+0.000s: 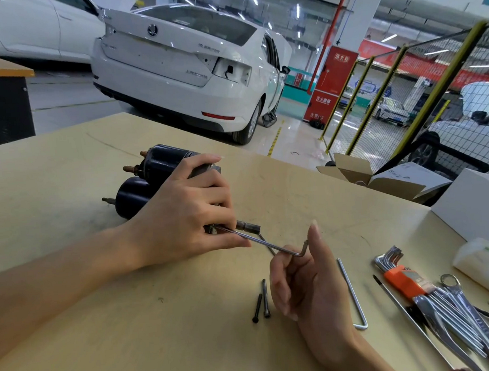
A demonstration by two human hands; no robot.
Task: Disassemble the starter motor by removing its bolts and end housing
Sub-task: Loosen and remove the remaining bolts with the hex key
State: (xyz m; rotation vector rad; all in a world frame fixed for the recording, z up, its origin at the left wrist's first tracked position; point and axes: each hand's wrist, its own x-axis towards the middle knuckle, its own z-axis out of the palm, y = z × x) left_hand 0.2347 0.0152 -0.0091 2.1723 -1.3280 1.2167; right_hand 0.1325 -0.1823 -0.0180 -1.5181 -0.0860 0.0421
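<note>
The left hand [186, 211] grips the starter motor [159, 175] lying on the table [73, 333]. The right hand [305, 280] at five o'clock pinches the hex key [266, 244]. Two bolts [261, 302] lie at six o'clock.

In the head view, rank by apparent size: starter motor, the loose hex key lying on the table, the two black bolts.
1. starter motor, partly hidden by the left hand
2. loose hex key
3. two black bolts, alike; the right one looks slightly longer.
</note>
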